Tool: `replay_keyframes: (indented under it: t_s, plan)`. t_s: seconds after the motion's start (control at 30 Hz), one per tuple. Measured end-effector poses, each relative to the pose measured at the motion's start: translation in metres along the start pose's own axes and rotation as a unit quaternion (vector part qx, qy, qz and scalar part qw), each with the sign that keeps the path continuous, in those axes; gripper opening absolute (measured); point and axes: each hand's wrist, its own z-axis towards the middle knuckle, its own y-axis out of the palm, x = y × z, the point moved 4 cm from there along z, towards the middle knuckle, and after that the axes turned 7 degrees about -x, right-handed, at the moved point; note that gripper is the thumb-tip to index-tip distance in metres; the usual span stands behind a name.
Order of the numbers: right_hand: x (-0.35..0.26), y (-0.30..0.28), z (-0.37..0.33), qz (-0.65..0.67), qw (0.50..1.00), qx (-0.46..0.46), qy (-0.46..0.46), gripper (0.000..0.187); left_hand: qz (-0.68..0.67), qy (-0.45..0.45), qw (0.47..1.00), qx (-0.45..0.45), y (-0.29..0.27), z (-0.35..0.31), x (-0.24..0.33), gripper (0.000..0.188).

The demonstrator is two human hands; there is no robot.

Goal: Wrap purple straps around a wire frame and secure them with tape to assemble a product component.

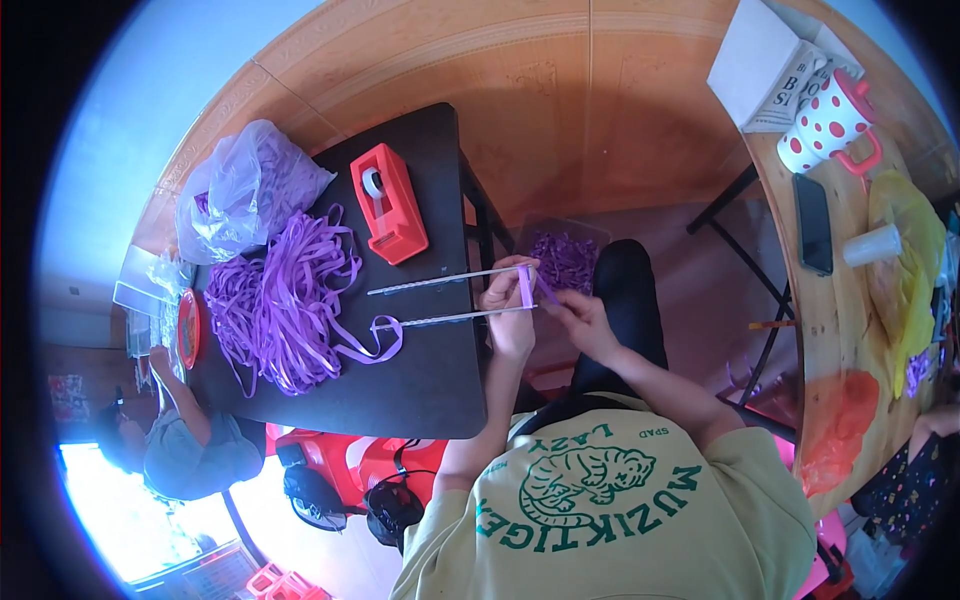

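Observation:
My left hand [510,312] is closed around the ends of two thin metal rods [440,281], which point left over the black table's edge. A strip of purple ribbon [526,287] spans the rods near the fingers. Beside it, my right hand [586,324] pinches the ribbon's purple tail between thumb and finger. A large heap of loose purple ribbon [290,310] lies on the black table [400,380], and one loop of it reaches the lower rod's tip. Behind the rods stands a red tape dispenser [400,225]. Below my hands, a clear bin [524,232] holds many purple ribbon pieces.
A plastic bag of ribbon [250,185] sits at the table's far left, near a red dish [189,328]. The wooden table [830,330] at right bears a dotted tumbler [830,120], a phone [813,223] and a yellow bag [900,270]. Other people sit at both sides.

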Motion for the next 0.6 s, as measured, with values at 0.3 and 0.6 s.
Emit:
replay_keyframes:
  t_s: [0.3,0.6]
  plan:
    - [0.063,-0.017,-0.058,0.024,0.993,0.001,0.115,0.016,-0.004,-0.031,0.999,0.017,-0.001,-0.003,-0.004,0.011]
    - [-0.076,-0.015,-0.003,-0.209,0.958,0.087,-0.178,0.015,0.055,-0.065,0.996,0.014,0.008,-0.027,0.015,0.013]
